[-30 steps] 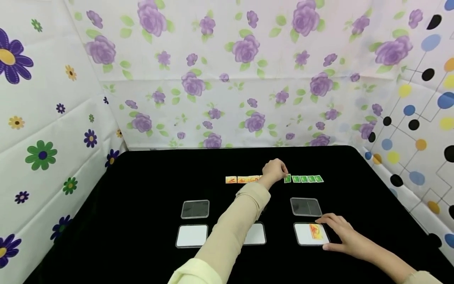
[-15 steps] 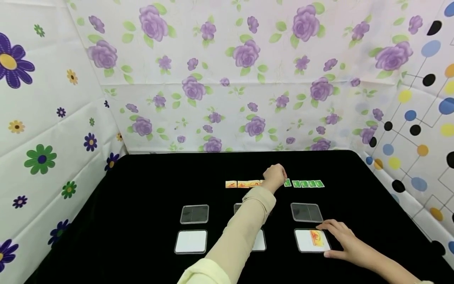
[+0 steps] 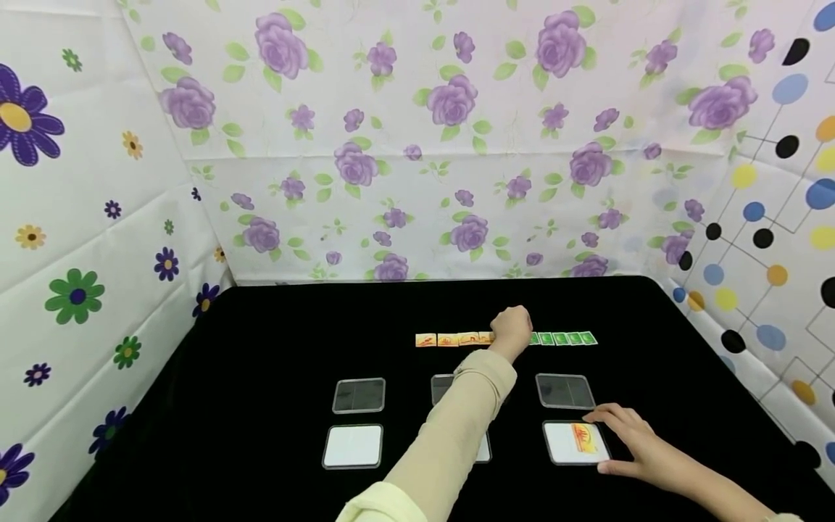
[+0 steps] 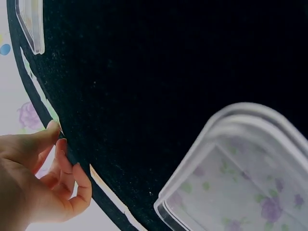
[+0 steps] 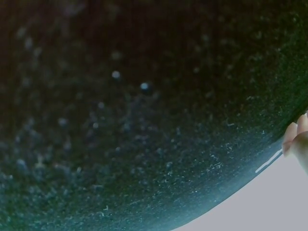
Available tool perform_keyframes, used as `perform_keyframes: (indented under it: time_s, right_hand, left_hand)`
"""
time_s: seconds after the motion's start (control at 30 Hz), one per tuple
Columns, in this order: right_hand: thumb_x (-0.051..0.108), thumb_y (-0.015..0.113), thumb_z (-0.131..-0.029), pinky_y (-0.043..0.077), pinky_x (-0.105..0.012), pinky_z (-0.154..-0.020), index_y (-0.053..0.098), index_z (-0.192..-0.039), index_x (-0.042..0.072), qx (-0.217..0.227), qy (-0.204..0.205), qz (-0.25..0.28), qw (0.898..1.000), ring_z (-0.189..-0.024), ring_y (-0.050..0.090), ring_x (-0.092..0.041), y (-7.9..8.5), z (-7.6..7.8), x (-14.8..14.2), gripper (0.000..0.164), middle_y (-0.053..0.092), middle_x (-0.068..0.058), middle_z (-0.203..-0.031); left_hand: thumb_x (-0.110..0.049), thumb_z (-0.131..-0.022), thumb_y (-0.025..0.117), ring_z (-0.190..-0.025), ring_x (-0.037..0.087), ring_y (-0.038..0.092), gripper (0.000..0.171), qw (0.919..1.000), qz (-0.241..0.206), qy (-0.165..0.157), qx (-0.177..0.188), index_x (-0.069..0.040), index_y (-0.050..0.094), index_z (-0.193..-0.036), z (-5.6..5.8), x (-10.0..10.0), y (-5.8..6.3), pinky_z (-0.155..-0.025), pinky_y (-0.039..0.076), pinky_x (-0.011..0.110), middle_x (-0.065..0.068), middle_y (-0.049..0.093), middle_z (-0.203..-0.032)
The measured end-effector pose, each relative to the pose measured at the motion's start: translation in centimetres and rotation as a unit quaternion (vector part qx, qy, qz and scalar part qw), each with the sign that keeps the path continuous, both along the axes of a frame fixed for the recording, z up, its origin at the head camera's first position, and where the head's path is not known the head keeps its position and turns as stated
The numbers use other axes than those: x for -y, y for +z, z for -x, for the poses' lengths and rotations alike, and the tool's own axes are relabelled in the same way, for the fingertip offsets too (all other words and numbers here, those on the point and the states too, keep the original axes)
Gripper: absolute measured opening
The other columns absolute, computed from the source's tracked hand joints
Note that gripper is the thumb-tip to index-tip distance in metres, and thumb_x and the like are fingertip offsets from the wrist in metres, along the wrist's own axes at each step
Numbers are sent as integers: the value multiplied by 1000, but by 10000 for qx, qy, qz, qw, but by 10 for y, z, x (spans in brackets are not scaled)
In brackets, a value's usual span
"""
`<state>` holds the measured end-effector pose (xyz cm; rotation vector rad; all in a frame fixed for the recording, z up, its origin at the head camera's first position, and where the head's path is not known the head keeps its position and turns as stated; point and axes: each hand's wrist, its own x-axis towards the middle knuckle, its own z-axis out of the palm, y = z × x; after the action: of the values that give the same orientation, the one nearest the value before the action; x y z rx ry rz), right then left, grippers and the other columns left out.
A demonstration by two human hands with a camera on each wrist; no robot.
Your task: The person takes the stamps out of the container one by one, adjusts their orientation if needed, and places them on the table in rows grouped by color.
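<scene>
In the head view my left hand (image 3: 512, 329) reaches to the back row, at the near end of several small green cards (image 3: 559, 338). Its thumb and index fingertips meet at the edge of a card in the left wrist view, pinching it; the hand partly hides that card. Left of it lies a row of small orange-yellow cards (image 3: 447, 340). My right hand (image 3: 636, 442) spans the right side of a clear-rimmed white plastic case (image 3: 559, 442), thumb at its front corner and index finger at its back corner. An orange-yellow card (image 3: 584, 438) lies on that case.
Another white case (image 3: 352, 446) stands at front left; a third (image 3: 483, 448) is mostly behind my left sleeve (image 3: 450, 442). Behind them are clear cases (image 3: 359, 396), one at right (image 3: 565, 391). Black cloth (image 3: 261, 362) covers the table, with patterned curtains (image 3: 417, 181) around.
My left hand has shifted slightly right, and the green card at its fingertips has closed the gap to the other green cards. My right hand stays at the case.
</scene>
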<state>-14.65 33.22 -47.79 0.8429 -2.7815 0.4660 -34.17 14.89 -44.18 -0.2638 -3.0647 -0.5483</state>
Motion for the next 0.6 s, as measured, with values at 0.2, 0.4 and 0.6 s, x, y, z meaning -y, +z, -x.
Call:
perform_keyframes:
  time_s: [0.2, 0.4, 0.6]
  right_hand:
    - [52, 74, -69, 47, -43, -74, 55, -119, 17, 124, -35, -7, 9999, -103, 48, -17, -2, -1, 0, 64, 52, 1, -119]
    - [52, 73, -71, 47, -42, -75, 55, -119, 17, 210, -14, -38, 9998, -102, 49, -19, -3, 0, -1, 63, 52, 0, -119]
    - [50, 75, -70, 47, -42, -77, 55, -119, 15, 227, -84, -24, 9997, -103, 49, -19, 1, 1, 1, 64, 52, 0, -119]
  left_hand:
    - [-25, -91, 62, -84, 11, 62, 8, 9998, -150, -80, 133, -26, 70, -88, -6, 4, -1, -68, 50, 28, -7, 66, -96]
    - [-24, -91, 60, -81, 11, 62, 12, 9997, -193, -143, 59, -25, 69, -84, -8, 9, 2, -66, 49, 28, -8, 66, -92]
    - [-17, -91, 58, -77, 11, 61, 15, 9994, -245, -240, 89, -23, 68, -83, -12, 12, 4, -63, 46, 27, -8, 67, -89]
